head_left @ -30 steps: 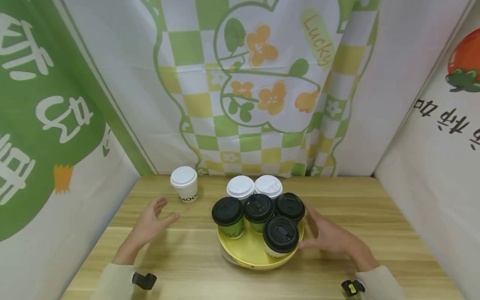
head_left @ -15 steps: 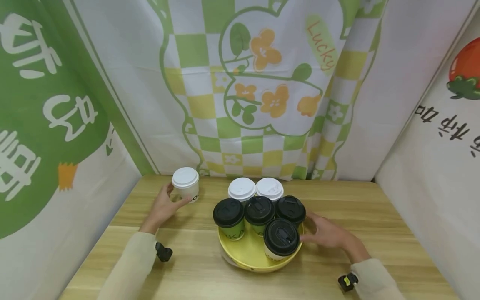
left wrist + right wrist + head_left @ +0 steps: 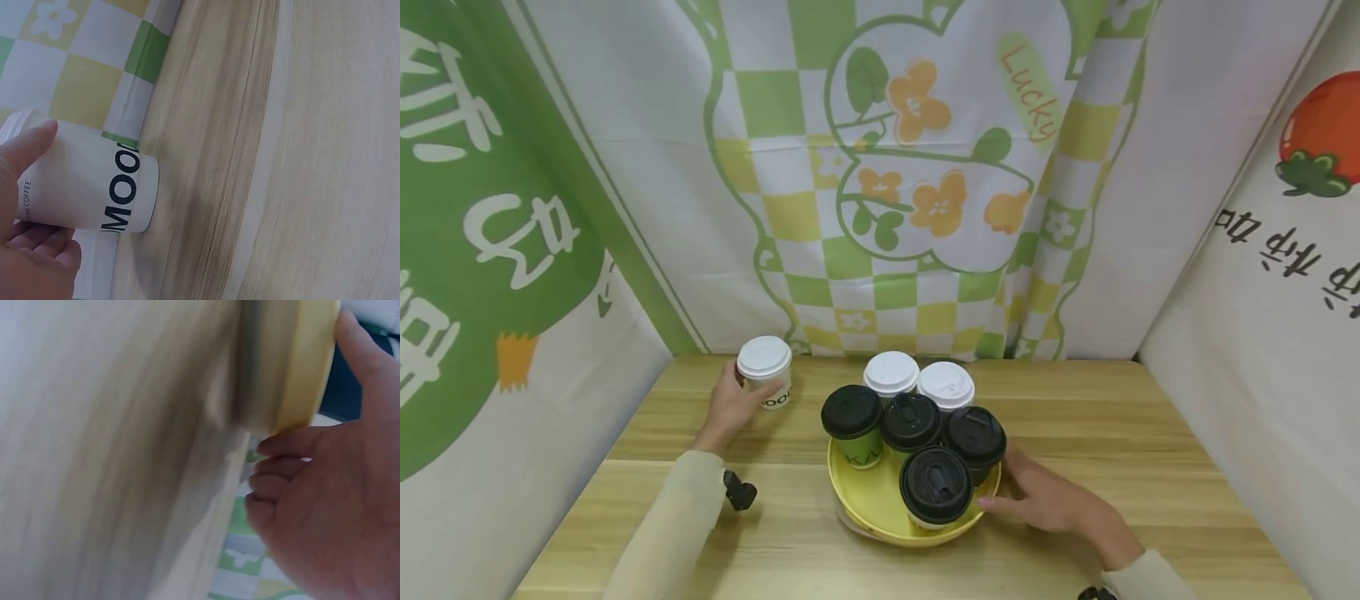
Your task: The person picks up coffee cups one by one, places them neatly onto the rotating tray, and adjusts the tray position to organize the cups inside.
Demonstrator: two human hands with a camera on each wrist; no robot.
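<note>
A white-lidded paper cup (image 3: 765, 358) with black lettering stands upright at the table's back left. My left hand (image 3: 733, 406) holds it, thumb across the near side and fingers behind; in the left wrist view the cup (image 3: 87, 178) shows its printed side. A yellow round tray (image 3: 867, 504) in the middle carries two white-lidded cups (image 3: 891, 372) at the back and several black-lidded cups (image 3: 936, 485) in front. My right hand (image 3: 1052, 496) grips the tray's right rim, thumb on top and fingers at the outer side. In the right wrist view the rim (image 3: 306, 369) lies between thumb and index finger.
The wooden table (image 3: 782, 533) ends at a checked curtain (image 3: 880, 287) close behind the cups. Printed cloth walls (image 3: 1225, 275) stand at left and right. Beneath the tray shows a paler base (image 3: 850, 521).
My left hand has reached forward and taken hold of the lone white-lidded cup. The tray with its cups has turned slightly clockwise, my right hand at its rim moving nearer.
</note>
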